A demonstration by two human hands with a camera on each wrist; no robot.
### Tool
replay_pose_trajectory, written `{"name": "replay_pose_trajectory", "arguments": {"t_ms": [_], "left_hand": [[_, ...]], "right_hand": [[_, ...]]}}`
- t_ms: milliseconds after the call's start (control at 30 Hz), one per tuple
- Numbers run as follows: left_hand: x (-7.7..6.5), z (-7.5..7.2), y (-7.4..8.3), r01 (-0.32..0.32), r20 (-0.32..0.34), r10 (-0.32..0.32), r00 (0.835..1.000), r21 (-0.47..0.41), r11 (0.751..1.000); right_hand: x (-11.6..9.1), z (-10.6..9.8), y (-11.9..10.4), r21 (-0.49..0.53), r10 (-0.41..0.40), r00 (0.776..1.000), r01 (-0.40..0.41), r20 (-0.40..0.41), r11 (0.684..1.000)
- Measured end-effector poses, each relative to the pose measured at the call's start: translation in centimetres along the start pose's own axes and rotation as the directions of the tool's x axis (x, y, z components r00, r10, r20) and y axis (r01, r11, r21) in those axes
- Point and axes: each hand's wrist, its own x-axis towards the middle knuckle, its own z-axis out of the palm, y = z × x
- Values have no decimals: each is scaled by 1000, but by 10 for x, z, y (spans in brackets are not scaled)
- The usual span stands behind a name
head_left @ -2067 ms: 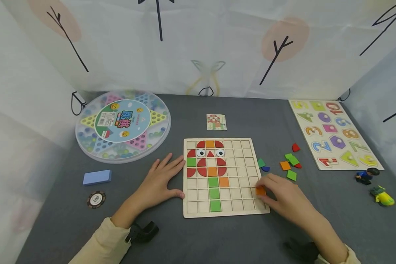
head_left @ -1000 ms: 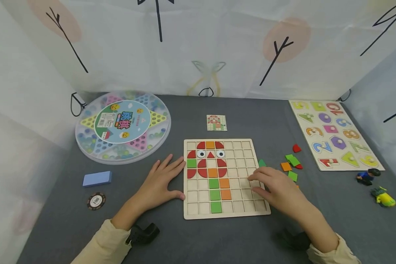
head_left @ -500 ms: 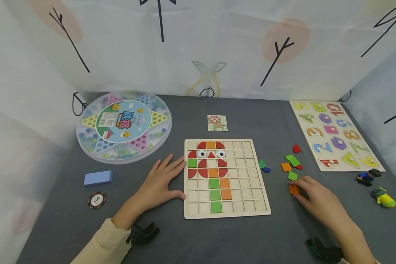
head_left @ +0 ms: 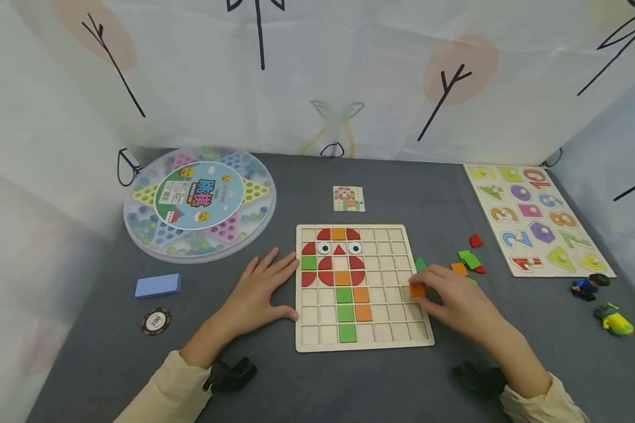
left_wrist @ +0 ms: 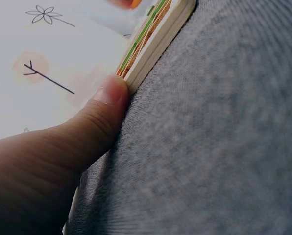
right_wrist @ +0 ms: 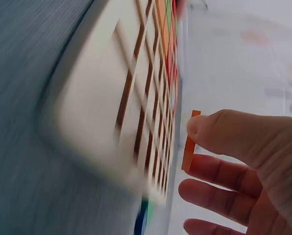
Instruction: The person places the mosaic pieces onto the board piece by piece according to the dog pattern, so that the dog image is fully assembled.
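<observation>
A pale wooden grid board (head_left: 391, 329) lies at the middle of the table, with red, orange and green pieces and two eye pieces set in its cells. My left hand (head_left: 261, 288) lies with spread fingers against the board's left edge; in the left wrist view its thumb (left_wrist: 109, 98) touches that edge. Over the board's right side, my right hand (head_left: 457, 302) pinches an orange square tile (head_left: 417, 289) between thumb and fingers. The right wrist view shows this orange tile (right_wrist: 190, 147) edge-on, raised above the board. Two orange tiles sit one above the other beside the green column.
Several loose pieces, including a green tile (head_left: 470, 258) and an orange one (head_left: 458, 268), lie right of the board. A small pattern card (head_left: 348, 199) lies behind it. Around stand a round marble game (head_left: 198, 202), a number puzzle (head_left: 540, 220), a blue block (head_left: 157, 285) and a poker chip (head_left: 156, 321).
My right hand set an orange tile beside the green column, went right to the loose pieces, took another orange tile and came back left over the board. My left hand has stayed put.
</observation>
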Motion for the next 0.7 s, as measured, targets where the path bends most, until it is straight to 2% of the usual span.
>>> {"name": "replay_pose_trajectory", "arguments": {"t_ms": [133,267,400,700], "left_hand": [[0,0,-1,2,-3,-2,1000,-2,1000],[0,1,-1,-1,1,1,1000,10,1000],[0,2,-2,-5,-2,5,1000,15,1000],[0,1,-1,-3,-1,3,1000,9,1000]], "right_hand": [[24,10,-18,19,-88,995,87,36,996],[35,18,-28,26,-119,990,117,79,993],[38,24,-31,31,-114,987,112,110,993],[39,29,-32,69,-140,984,133,106,989]]}}
